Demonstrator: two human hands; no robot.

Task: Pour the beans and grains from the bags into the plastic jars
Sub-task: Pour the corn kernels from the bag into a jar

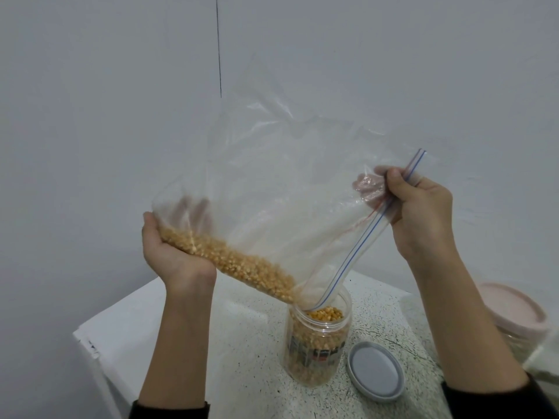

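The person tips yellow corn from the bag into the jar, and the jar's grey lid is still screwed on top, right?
Not quite. The head view shows the grey lid lying on the table beside the jar, whose mouth is open. The rest holds: both hands tip corn from the bag into it.

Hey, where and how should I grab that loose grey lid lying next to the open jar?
Pinch the grey lid by its raised rim from above, fingers on opposite edges. It lies flat on the speckled table, so only the rim offers purchase. Come from the right side, away from the open jar.
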